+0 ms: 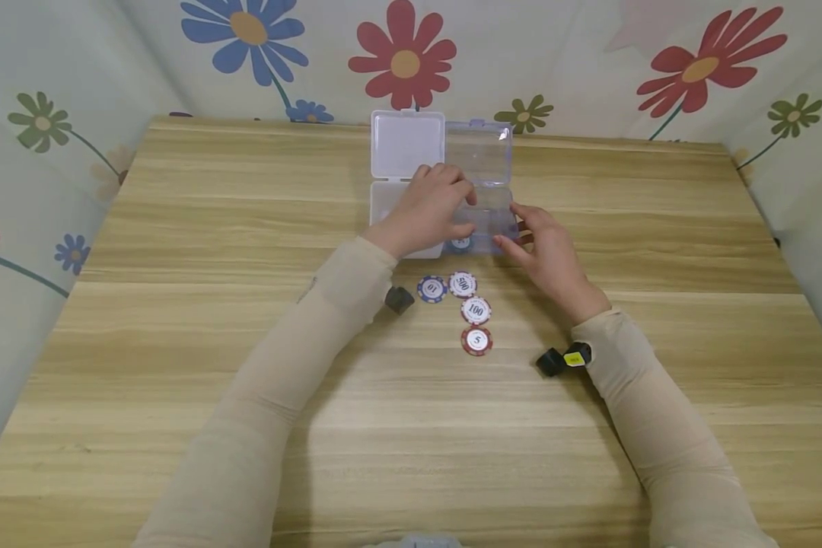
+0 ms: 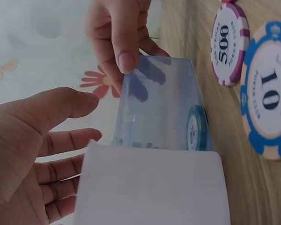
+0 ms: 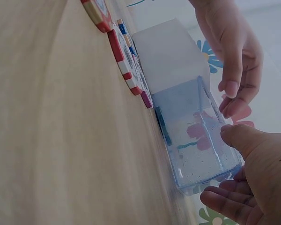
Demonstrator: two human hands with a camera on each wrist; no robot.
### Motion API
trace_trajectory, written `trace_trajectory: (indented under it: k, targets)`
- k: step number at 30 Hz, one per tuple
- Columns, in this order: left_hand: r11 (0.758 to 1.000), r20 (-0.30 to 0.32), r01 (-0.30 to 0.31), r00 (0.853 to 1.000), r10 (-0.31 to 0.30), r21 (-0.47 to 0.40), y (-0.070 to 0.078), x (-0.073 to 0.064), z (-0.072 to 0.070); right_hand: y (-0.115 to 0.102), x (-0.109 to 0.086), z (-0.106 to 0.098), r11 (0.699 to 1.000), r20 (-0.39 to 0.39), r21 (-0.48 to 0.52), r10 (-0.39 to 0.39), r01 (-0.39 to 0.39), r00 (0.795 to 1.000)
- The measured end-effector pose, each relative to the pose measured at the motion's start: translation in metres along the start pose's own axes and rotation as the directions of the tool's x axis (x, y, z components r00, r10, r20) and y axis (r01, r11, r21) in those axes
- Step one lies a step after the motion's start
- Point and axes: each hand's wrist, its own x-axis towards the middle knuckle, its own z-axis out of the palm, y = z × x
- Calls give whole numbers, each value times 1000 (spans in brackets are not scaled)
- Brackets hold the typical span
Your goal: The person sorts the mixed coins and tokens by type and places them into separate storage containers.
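A clear plastic box point(image 1: 482, 221) stands with its hinged lid point(image 1: 478, 152) raised, beside a white plastic box point(image 1: 407, 144) whose lid is also up. Inside the clear box, near the front, lies a teal poker chip point(image 2: 193, 131). My left hand point(image 1: 430, 205) hovers over the boxes, fingers loosely bent and thumb apart, with nothing between them. At the clear box's right front corner, my right hand point(image 1: 548, 251) holds it, thumb at the front and fingers along the right side. Part of the white box is hidden behind the left hand.
In front of the boxes lie a blue 10 chip point(image 1: 432, 289), a purple-edged 500 chip point(image 1: 462, 285), a red-edged 100 chip point(image 1: 476, 310) and a red 5 chip point(image 1: 476, 340). A flowered cloth point(image 1: 555, 53) hangs behind the wooden table point(image 1: 246, 198).
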Motion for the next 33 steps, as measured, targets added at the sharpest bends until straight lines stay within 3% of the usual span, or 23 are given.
trace_trajectory:
  k: [9, 16, 23, 33]
  targets:
    - [994, -51, -105, 993, 104, -9, 11, -20, -4, 0, 0, 1, 1000, -4, 2, -19, 19, 1000]
    - [985, -25, -168, 986, 168, -25, 21, -38, -2, -2, -1, 0, 1000, -5, 6, -13, 13, 1000]
    - [995, 1, -98, 995, 98, 15, 24, -56, 2, 0, -1, 1, 1000, -9, 2, -13, 13, 1000]
    - [999, -2, -34, 999, 34, -35, 21, -75, 10, -1, -1, 1, 1000, -5, -11, -5, 5, 1000]
